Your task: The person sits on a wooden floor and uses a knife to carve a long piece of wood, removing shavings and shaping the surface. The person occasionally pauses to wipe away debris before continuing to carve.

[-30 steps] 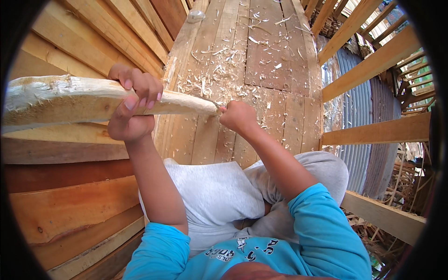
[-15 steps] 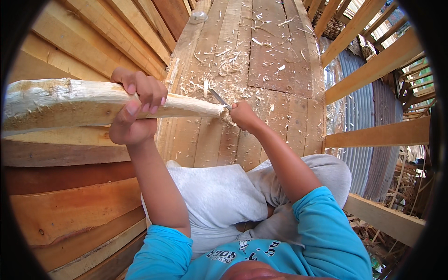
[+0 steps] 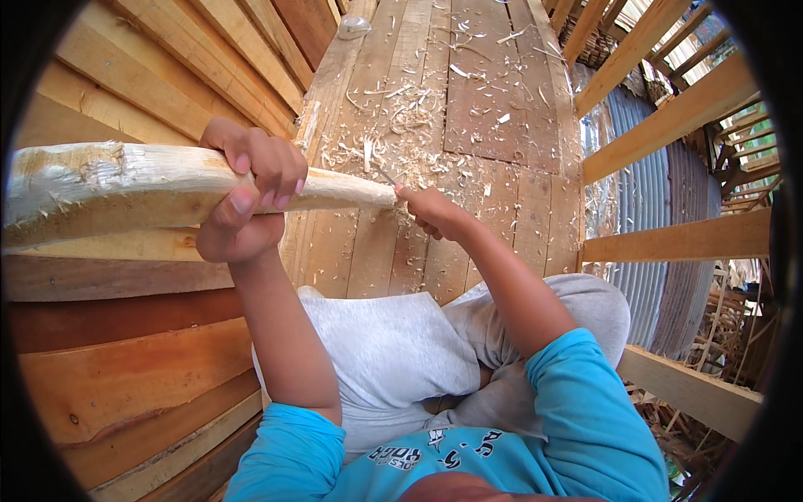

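Observation:
A long, pale, peeled wooden pole (image 3: 117,188), thick at the left and tapering to the right, is held up off the floor. My left hand (image 3: 251,186) wraps round its middle, thumb below and fingers over the top. At the thin end, my right hand (image 3: 435,211) closes round a knife (image 3: 386,174); its handle is hidden in the fist. The narrow blade points up and left, right beside the pole's tip, and whether it touches the wood I cannot tell.
Curled wood shavings (image 3: 410,117) lie scattered over the plank floor (image 3: 368,251). A plank wall (image 3: 125,368) runs along the left. On the right stand wooden rails (image 3: 677,238) with corrugated metal sheets (image 3: 640,192) beyond. A small clear plastic item (image 3: 354,28) rests at the far left of the floor.
My right hand has shifted slightly left, with the knife beside the pole's tip. Less of the blade shows now. My left hand keeps its grip, almost unmoved.

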`<state>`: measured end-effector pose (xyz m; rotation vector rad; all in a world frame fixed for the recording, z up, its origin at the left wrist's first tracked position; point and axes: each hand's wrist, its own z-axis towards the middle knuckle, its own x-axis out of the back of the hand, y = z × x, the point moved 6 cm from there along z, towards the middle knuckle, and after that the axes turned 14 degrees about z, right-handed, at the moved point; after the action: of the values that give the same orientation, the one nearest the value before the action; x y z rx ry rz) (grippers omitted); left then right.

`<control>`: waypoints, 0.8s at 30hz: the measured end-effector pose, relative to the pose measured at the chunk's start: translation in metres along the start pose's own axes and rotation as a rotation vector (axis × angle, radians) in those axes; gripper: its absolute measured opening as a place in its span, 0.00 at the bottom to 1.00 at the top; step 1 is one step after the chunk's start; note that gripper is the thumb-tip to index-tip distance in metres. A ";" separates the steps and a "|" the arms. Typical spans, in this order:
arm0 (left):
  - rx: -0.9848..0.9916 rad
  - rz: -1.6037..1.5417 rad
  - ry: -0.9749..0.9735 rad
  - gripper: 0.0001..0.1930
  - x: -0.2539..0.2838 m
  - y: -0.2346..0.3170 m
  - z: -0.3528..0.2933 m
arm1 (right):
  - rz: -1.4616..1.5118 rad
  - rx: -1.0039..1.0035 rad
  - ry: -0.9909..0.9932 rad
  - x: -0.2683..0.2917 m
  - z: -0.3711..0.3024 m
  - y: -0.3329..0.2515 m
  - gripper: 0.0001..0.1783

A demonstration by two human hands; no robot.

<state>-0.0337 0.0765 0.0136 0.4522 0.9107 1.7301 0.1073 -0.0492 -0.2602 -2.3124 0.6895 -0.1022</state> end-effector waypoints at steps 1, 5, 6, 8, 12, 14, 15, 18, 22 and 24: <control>0.001 -0.010 -0.017 0.15 -0.001 0.000 0.000 | 0.063 -0.070 -0.032 -0.001 0.000 0.001 0.30; 0.011 -0.007 -0.084 0.15 -0.004 0.001 0.000 | 0.198 -0.201 -0.145 -0.003 -0.007 0.003 0.29; 0.015 0.005 -0.100 0.15 -0.004 0.001 0.000 | 0.218 -0.224 -0.145 -0.003 -0.008 0.003 0.29; 0.013 0.005 -0.102 0.14 -0.004 0.002 0.000 | 0.256 -0.269 -0.144 -0.002 -0.013 0.002 0.30; 0.018 0.001 -0.096 0.15 0.002 0.003 -0.002 | 0.261 -0.135 -0.312 -0.015 -0.030 -0.027 0.31; 0.017 -0.024 -0.077 0.15 0.006 0.002 -0.003 | 0.240 -0.025 -0.165 -0.008 -0.035 -0.041 0.32; 0.016 -0.036 -0.067 0.15 0.007 0.002 -0.004 | 0.188 0.022 -0.022 0.004 -0.034 -0.045 0.32; 0.010 -0.034 -0.032 0.15 0.010 0.002 -0.005 | -0.179 0.288 0.370 0.034 -0.032 -0.054 0.30; 0.018 0.012 0.066 0.14 0.012 0.001 -0.003 | 0.074 0.293 0.428 0.045 -0.022 -0.052 0.23; 0.014 0.063 0.125 0.14 0.010 0.001 -0.001 | 0.175 0.313 0.325 0.040 -0.013 -0.047 0.21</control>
<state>-0.0384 0.0851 0.0120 0.3889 1.0070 1.8264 0.1592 -0.0491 -0.2250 -1.9452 0.9607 -0.4782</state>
